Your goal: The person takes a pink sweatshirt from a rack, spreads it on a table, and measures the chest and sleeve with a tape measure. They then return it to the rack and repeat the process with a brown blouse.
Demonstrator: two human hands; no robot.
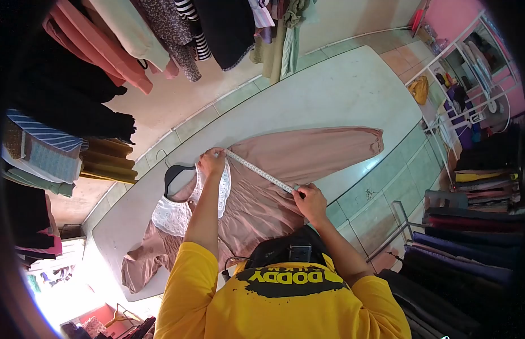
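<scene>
A dusty-pink long-sleeved blouse (254, 212) lies spread out, with a white lace yoke (171, 216) and a black hanger (175, 174) in its neck. One sleeve (313, 152) stretches to the upper right; the other bends at the lower left. My left hand (211, 162) pinches one end of a white tape measure (259, 172) near the shoulder seam by the lace. The tape runs taut and slanting across the blouse to my right hand (310, 202), whose fingers are closed on it at the blouse's side. Whether more tape lies under my right hand is hidden.
A long white table (341, 85) bears the blouse. Hanging clothes (160, 34) line the wall at the top and left. Folded garments (477, 243) and a metal rail (387, 237) stand at the right. A white frame rack (443, 101) is at the upper right.
</scene>
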